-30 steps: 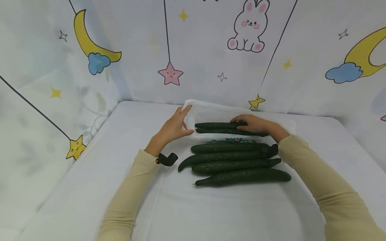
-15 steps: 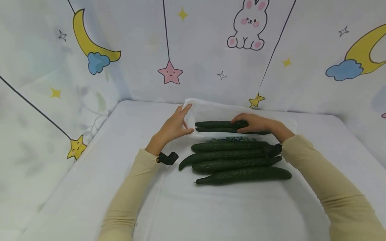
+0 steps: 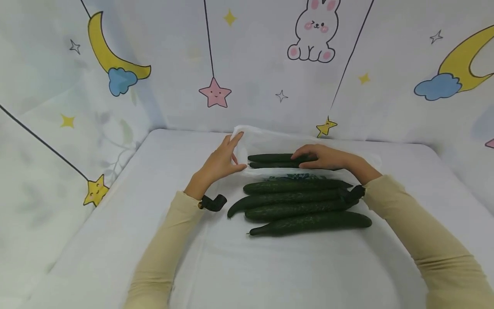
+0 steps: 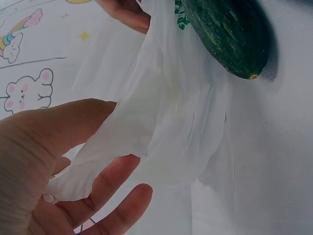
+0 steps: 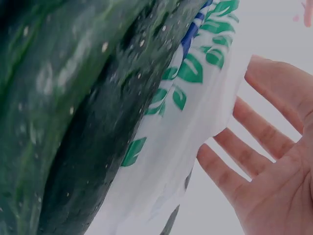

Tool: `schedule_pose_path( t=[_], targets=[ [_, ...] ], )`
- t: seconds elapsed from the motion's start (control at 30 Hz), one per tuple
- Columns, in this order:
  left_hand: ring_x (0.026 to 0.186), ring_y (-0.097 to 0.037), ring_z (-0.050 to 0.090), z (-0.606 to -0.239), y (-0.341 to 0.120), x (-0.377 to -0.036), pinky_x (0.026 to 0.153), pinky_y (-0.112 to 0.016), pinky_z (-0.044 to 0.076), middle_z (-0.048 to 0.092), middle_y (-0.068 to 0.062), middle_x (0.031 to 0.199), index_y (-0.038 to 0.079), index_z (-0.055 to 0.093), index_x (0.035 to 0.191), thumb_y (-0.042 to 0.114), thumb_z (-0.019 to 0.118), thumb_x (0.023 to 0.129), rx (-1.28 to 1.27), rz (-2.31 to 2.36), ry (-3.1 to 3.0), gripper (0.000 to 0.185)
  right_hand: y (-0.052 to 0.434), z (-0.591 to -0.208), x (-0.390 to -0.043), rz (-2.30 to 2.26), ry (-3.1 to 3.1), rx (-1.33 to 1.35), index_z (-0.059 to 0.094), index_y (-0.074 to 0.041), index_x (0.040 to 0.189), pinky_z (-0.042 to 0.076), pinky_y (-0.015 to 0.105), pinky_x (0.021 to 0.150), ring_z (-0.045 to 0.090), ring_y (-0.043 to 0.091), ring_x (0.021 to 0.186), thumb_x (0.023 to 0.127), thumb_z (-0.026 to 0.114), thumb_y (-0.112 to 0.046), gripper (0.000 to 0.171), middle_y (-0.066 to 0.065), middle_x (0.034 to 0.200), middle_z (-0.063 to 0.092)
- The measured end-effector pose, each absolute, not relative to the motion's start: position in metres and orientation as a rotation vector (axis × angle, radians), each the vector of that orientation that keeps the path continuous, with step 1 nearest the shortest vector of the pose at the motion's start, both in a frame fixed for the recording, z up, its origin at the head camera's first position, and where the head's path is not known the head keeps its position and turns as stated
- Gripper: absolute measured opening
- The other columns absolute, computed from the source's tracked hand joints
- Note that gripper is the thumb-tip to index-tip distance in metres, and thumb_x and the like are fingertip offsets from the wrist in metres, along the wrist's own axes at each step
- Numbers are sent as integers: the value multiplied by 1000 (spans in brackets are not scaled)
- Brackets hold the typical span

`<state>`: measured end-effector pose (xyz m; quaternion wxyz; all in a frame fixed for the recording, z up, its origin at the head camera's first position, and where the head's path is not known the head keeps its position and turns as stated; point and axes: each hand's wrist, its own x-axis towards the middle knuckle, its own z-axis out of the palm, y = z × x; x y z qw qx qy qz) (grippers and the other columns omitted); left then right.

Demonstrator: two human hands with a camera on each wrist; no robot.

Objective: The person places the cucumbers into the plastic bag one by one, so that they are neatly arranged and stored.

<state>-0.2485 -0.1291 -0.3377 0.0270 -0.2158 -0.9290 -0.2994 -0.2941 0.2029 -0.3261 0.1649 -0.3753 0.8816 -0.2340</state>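
A thin white plastic bag (image 3: 266, 139) with a green leaf print lies on its side at the back of the table, its mouth facing me. My left hand (image 3: 218, 163) spreads thumb and fingers at the bag's left edge; in the left wrist view the film (image 4: 132, 117) runs between them. Inside the bag lie two dark green cucumbers (image 3: 270, 157) side by side. My right hand (image 3: 324, 157) reaches in over their right part. In the right wrist view, my right hand's fingers (image 5: 249, 127) are spread and nearly straight, their tips at the bag (image 5: 195, 98).
Several more cucumbers (image 3: 293, 210) lie in a row on the white table (image 3: 293, 274), in front of the bag. A black wrist strap (image 3: 212, 202) is on my left wrist. A printed backdrop (image 3: 254, 51) with moons and stars stands close behind the table.
The head view has shifted slightly. My right wrist and forearm have moved a little to the right, the hand still over the two cucumbers in the bag. My left hand stays at the bag's edge.
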Motion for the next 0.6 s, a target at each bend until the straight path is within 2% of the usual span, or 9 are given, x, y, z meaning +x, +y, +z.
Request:
schedule_pose_path(
  t=[0.2, 0.43, 0.6],
  targets=[
    [77, -15, 61, -340, -132, -248, 75, -35, 47, 19, -20, 150, 17, 15, 150, 23, 72, 80, -677, -931, -2859, 91, 193, -323, -281, -700, 2483, -1085, 57, -13, 125, 39, 45, 95, 48, 22, 118, 92, 58, -30, 37, 3, 129, 54],
    [75, -14, 60, -343, -133, -248, 76, -36, 47, 18, -22, 150, 17, 14, 151, 24, 71, 81, -694, -924, -2860, 90, 184, -318, -268, -747, 2436, -1081, 58, -16, 124, 40, 44, 95, 49, 19, 118, 91, 59, -27, 34, -2, 126, 56],
    [75, -14, 60, -341, -131, -251, 75, -35, 46, 17, -20, 150, 18, 14, 151, 25, 71, 81, -691, -929, -2852, 90, 183, -311, -261, -731, 2433, -1087, 57, -20, 124, 40, 44, 96, 50, 17, 117, 92, 57, -31, 34, -4, 126, 56]
  ],
)
